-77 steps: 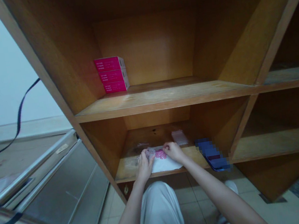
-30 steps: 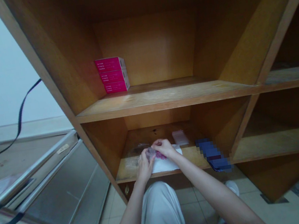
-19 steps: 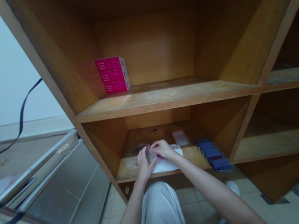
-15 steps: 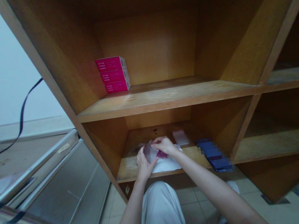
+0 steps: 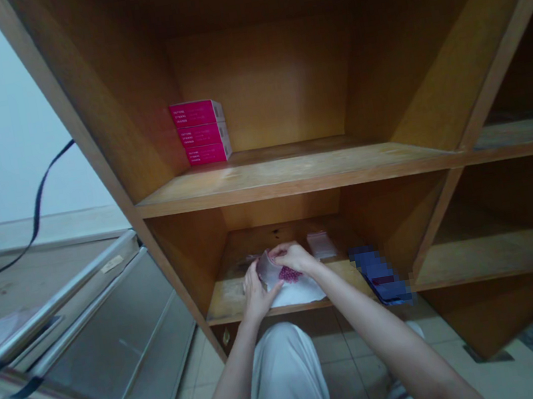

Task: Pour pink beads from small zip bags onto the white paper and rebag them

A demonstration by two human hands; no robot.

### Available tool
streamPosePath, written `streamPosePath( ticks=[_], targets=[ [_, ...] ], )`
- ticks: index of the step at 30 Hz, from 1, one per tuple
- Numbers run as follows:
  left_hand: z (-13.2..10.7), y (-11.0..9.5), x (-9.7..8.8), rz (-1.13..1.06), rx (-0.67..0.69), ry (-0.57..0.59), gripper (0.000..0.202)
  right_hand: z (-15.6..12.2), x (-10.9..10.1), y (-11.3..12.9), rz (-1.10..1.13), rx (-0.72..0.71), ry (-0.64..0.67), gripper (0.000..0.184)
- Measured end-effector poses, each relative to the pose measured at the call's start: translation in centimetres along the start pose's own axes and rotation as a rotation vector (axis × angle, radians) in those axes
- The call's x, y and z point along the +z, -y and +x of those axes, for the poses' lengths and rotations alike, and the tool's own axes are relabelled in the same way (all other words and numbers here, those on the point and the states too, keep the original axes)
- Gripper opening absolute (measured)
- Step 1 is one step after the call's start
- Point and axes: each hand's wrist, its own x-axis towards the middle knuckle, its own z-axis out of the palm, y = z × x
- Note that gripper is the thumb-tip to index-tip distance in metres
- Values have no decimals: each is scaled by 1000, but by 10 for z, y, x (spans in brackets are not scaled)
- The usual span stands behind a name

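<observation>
On the lower shelf, my left hand [image 5: 257,293] grips a small clear plastic bag [image 5: 268,270] from its left side, thumb toward the middle. My right hand [image 5: 294,257] is closed at the bag's upper edge, its fingertips pinched there. Beneath my right hand lies a heap of small dark-pink pieces [image 5: 289,274], too small to name. They rest on a white sheet [image 5: 299,293] near the shelf's front edge. Another small clear bag with a pinkish top edge [image 5: 321,245] lies farther back to the right.
Several pink boxes [image 5: 204,134] are stacked on the upper shelf. A dark blue, pixelated object [image 5: 384,278] overhangs the lower shelf's front edge at right. A metal-framed cart [image 5: 116,338] stands at left. My knee [image 5: 285,365] is just below the shelf.
My right hand's fingers have shifted slightly at the bag's mouth, where a pinkish tint now shows. My left hand keeps its hold, and the view has barely moved.
</observation>
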Motion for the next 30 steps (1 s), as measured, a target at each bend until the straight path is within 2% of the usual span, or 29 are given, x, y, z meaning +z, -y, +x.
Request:
streamPosePath(
  ticks=[4,9,13,17,25,27,30],
  targets=[
    [-1,0,1,-7,17,-14,83,-7,8,0,80,43,83,25],
    [-2,-1,-2,-66,42,8,69,-14,18,-3,197,134,132,37],
    [-2,-2,-3,-81,11,55,63,-17,20,-2,232,158,177,36],
    [-2,-3,-3,-70,3,75,67,-16,16,-3,181,137,173,31],
    [-3,-8,-6,1,24,118,59,-11,12,-9,-33,13,192,31],
    [-2,-8,-6,11,15,98,55,-9,5,-9,-98,-37,143,29],
    [-1,-8,-6,21,4,87,50,-8,-10,-13,-282,-78,-61,25]
  ],
)
